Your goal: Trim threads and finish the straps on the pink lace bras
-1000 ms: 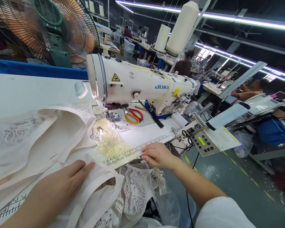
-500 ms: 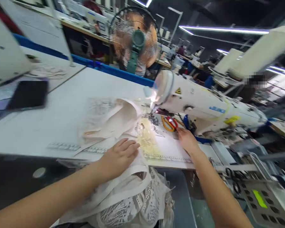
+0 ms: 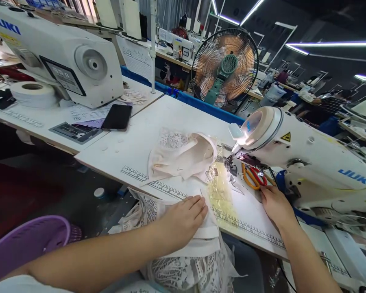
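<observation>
**Two hands flat at the sewing table**

The left hand (image 3: 186, 217) lies palm down, fingers spread and straight, pressing a layer of white fabric (image 3: 207, 238) that hangs over the near edge of the table (image 3: 125, 150). It grips nothing. The right hand (image 3: 274, 205) rests palm down on the table farther right, loosely open and holding nothing that shows. Its fingertips point at one pair of scissors (image 3: 254, 177) with orange and red handles, lying just beyond them; whether they touch cannot be told.

Between the two hands lies one sheet of clear, yellowish film (image 3: 221, 193), lit by the machine's lamp. Just beyond the left hand sits one cream garment piece (image 3: 183, 154) with a lace panel. Under the white fabric a bundle of white lace (image 3: 183, 272) hangs below the table edge. One printed ruler (image 3: 167, 190) runs along that near edge.

Two white sewing machines stand close by: one (image 3: 308, 162) to the right, above the scissors, the other (image 3: 57, 53) on the neighbouring table, far left. Beside that second machine lie one black phone (image 3: 117, 117) and one roll of white tape (image 3: 33, 93). One purple basket (image 3: 27, 244) sits near left, below table height. One standing fan (image 3: 225, 65) faces in from behind the table.

The table is white and flat. The room is a dim workshop with strip lights overhead and more work stations in the distance.
</observation>
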`<state>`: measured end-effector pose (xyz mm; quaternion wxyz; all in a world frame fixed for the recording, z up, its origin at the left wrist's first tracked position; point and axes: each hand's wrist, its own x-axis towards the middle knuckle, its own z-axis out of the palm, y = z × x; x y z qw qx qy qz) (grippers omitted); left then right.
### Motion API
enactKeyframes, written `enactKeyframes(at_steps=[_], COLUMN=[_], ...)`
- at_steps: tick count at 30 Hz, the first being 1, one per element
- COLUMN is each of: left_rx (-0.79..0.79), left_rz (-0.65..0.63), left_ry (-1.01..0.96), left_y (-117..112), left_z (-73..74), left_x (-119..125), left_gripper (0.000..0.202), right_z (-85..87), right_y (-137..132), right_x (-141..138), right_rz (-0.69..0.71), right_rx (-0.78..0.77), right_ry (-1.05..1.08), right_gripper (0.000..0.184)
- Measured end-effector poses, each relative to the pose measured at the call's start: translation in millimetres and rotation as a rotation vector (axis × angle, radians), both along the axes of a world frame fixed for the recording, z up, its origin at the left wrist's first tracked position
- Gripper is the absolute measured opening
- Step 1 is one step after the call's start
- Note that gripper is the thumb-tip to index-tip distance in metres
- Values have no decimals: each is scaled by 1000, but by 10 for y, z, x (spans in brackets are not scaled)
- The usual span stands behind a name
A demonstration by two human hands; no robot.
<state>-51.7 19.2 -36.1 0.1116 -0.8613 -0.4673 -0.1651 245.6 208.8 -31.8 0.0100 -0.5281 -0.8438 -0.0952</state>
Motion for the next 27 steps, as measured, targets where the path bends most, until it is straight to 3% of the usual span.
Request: enactKeyframes(at_steps=[9,19,27], left_rx=[73,313,204], left_rz=[18,-85,-48], left_ry=[-9,17,46], left_y=[-16,243,175], left_z=[-164,-199,-149], left_x=[-22,-27,-4], left_gripper=[37,42,40], right_z=[236,505,491], right_y=[-31,-19,126], right_x=[-144,-166,-100], right_rz=[-22,-129,-295], right_rx=[-85,-181,-387], right_ry=[-87,-77,37], right_gripper=[36,25,20])
